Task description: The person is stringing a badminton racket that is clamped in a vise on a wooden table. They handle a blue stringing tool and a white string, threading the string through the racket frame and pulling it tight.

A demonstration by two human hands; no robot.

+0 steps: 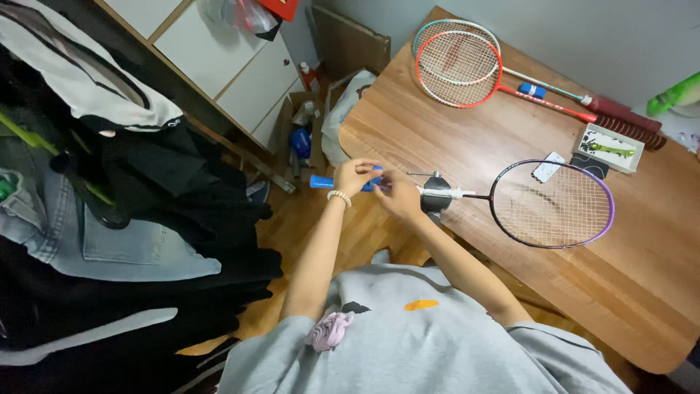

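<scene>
A badminton racket with a purple frame [554, 204] lies on the wooden table [437, 138], its handle reaching past the table's left edge. The handle [321, 182] is wrapped in blue. My left hand [354, 177] grips the blue handle; a bead bracelet sits on that wrist. My right hand [397, 193] pinches the handle just beside it, nearer the shaft. A small black device [436, 195] sits by the shaft at the table edge.
Two more rackets [459, 66], red and teal framed, lie at the table's far side with a small white box [611, 147] and a card [548, 167] nearby. Clothes hang at left [109, 182]. White cabinets [233, 66] and bags stand behind.
</scene>
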